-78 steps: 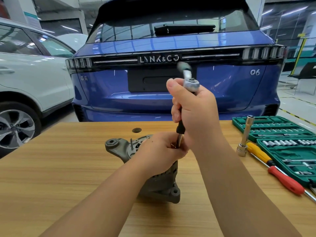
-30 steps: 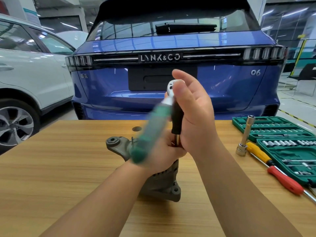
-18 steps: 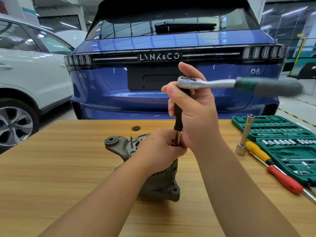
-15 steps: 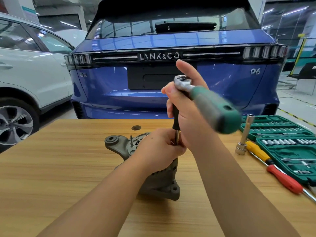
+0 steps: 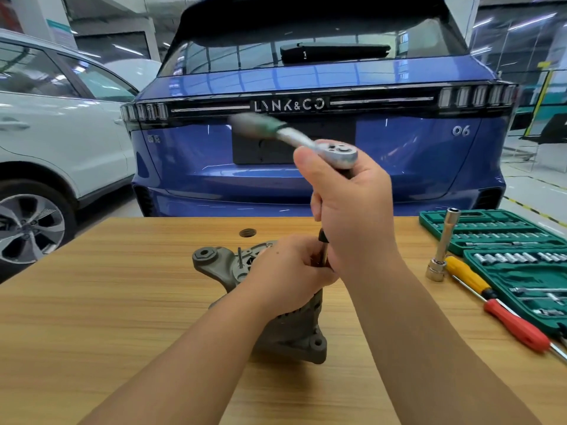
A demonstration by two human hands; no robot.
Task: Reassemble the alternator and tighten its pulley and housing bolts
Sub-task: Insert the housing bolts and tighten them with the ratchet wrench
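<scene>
On the wooden table (image 5: 92, 317) stands the alternator (image 5: 276, 332); left hand (image 5: 288, 271) curls over its top; right hand (image 5: 352, 216), directly above, grips an upright extension bar (image 5: 322, 250); the ratchet (image 5: 306, 139) handle, blurred, points away and leftward.

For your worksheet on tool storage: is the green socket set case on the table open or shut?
Open. The green socket set case lies with its trays exposed on the table, rows of sockets visible inside.
</scene>
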